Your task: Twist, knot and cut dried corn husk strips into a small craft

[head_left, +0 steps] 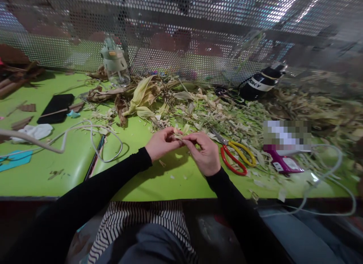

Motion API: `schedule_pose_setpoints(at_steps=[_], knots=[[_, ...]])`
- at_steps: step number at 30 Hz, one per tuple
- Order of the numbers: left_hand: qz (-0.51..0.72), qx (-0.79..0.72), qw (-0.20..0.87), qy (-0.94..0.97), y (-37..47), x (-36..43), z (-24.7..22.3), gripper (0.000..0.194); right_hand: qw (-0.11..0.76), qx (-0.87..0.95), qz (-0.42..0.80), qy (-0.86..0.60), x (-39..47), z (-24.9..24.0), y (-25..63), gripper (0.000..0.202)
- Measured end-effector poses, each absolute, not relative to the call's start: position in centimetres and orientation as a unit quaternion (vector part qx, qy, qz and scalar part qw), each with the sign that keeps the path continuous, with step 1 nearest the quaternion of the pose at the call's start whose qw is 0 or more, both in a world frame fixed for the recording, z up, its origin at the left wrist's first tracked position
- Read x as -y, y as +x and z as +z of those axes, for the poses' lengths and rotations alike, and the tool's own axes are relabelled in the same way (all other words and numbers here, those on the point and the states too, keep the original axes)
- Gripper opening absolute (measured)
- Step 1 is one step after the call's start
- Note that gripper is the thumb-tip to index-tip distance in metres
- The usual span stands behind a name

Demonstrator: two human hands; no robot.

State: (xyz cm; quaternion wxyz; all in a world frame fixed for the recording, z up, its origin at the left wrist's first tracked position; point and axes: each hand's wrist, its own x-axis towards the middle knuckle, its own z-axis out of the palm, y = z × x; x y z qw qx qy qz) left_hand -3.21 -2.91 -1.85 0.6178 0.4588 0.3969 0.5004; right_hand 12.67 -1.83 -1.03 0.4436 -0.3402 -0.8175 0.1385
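My left hand point(162, 143) and my right hand point(204, 152) meet over the green table point(167, 188), fingertips pinched together. Between them is a small piece of pale corn husk point(181, 134), its strips sticking up past the fingers. Both hands are closed on it; the fingers cover its lower part. Close to the right hand lie scissors point(233, 153) with one red and one yellow handle, blades pointing at the husk scraps. Beyond the hands rests a larger yellowish corn husk point(143, 93) among dried husk scraps point(210, 109).
A clear bottle with a green lid point(115, 65) stands at the back, and a black bottle point(262, 82) leans at the right. On the left are a black phone point(56, 108), a white cable point(93, 128) and a crumpled tissue point(35, 131). A purple packet point(283, 162) lies right. Perforated metal point(170, 29) rises behind.
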Motion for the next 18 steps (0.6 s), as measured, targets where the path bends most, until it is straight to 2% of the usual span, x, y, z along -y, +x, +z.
schedule_pose_setpoints(at_steps=[3, 7, 12, 18], knots=[[0.499, -0.394, 0.606, 0.479, -3.31, 2.92, -1.73, 0.021, 0.439, 0.805, 0.172, -0.359, 1.93, -1.17, 12.72, 0.002], [0.506, -0.379, 0.613, 0.474, -3.19, 3.00, -1.67, 0.021, 0.450, 0.764, 0.225, -0.404, 1.70, -1.58, 12.92, 0.019], [0.468, -0.376, 0.657, 0.456, -3.00, 3.19, -1.80, 0.024, 0.479, 0.782, 0.145, -0.372, 1.43, -1.52, 13.16, 0.005], [0.461, -0.368, 0.676, 0.442, -3.12, 3.21, -1.80, 0.024, 0.453, 0.822, 0.130, -0.321, 1.62, -1.14, 13.13, 0.016]])
